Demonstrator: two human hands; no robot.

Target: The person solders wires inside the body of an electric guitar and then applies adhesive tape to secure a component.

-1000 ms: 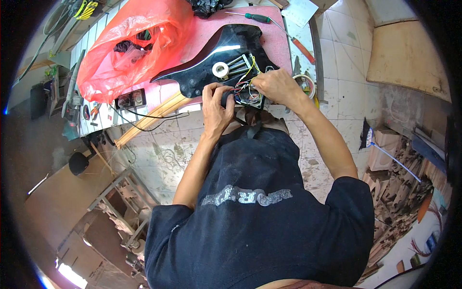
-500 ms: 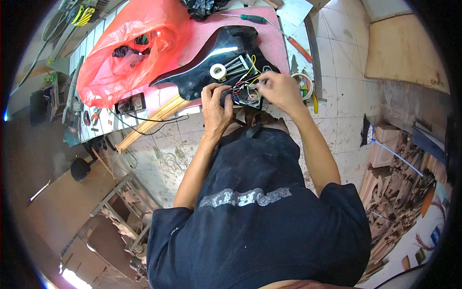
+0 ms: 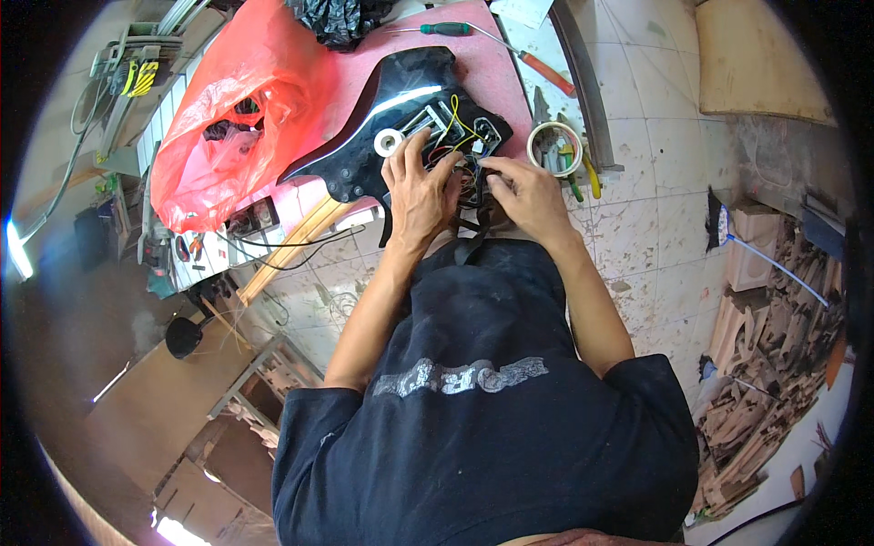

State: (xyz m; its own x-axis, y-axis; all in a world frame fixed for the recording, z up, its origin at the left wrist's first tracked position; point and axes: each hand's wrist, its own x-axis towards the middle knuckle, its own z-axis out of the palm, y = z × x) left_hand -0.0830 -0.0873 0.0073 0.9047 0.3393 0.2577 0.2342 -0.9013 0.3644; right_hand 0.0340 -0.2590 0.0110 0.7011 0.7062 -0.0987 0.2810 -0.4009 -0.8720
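Observation:
A glossy black guitar body (image 3: pixel 391 96) with exposed coloured wires (image 3: pixel 460 123), metal bridge parts and a white round piece (image 3: pixel 387 143) lies on a pink pad (image 3: pixel 499 68). My left hand (image 3: pixel 417 191) is over its wiring area, fingers bent and closed on something I cannot make out. My right hand (image 3: pixel 528 202) pinches at the wiring beside it; what its fingertips hold is too small to name. A roll of tape (image 3: pixel 537 162) sits just to the right, beside yellow-handled tools (image 3: pixel 590 177).
A red plastic bag (image 3: pixel 214 77) and black plastic (image 3: pixel 337 23) share the bench with screwdrivers (image 3: pixel 546 73). A pale wooden strip (image 3: pixel 291 241) slants off its front edge toward the lower left. A broom (image 3: pixel 774 268) and wood offcuts (image 3: pixel 756 419) are at the right.
My left hand has shifted upward, its fingers reaching farther over the wiring. My right hand has moved lower on the guitar body. The view has tilted slightly, shifting the bench.

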